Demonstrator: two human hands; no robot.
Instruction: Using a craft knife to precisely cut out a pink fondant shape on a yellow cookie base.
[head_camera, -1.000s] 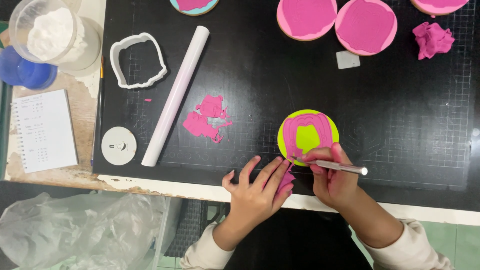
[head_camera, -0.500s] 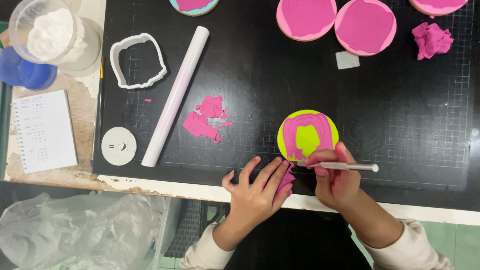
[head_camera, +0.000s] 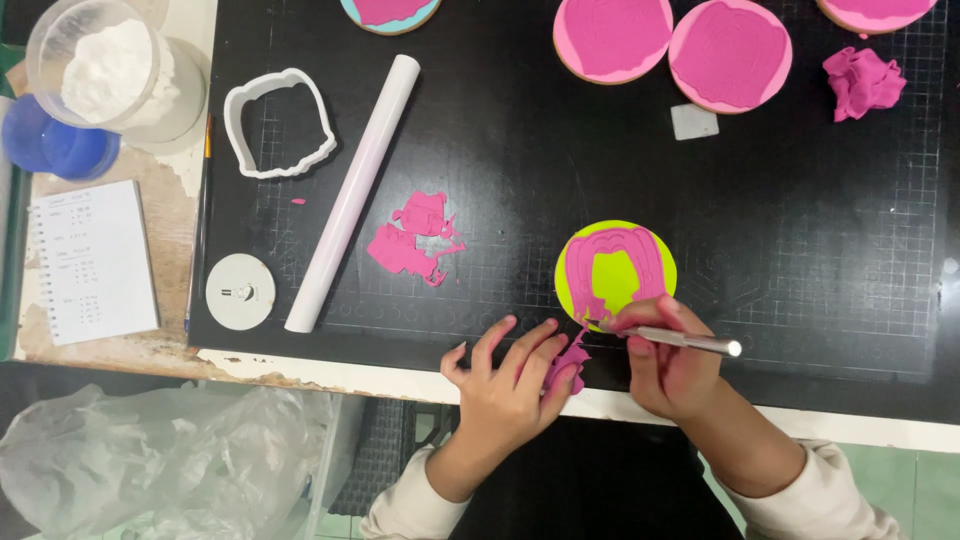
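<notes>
Head view: right hand (head_camera: 668, 365) pinches silver tool (head_camera: 690, 343) (tip hidden); left hand (head_camera: 515, 385) splayed over pink scrap (head_camera: 568, 362).

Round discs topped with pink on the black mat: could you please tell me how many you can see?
5: the lime-green disc near the right hand, and along the top edge a blue-rimmed disc, two whole discs, and a corner disc. More may lie out of frame.

Tub (head_camera: 112, 75): clear plastic, round, filled with white powder; stands at the far left corner, partly over the table's bare edge. Lid (head_camera: 55, 150): blue, round, just beside the tub on its near left. Bag (head_camera: 160, 465): clear crumpled plastic, below the table edge at near left. Notepad (head_camera: 92, 262): white, spiral-bound, handwritten page, left of the black mat. No signs or screens.
</notes>
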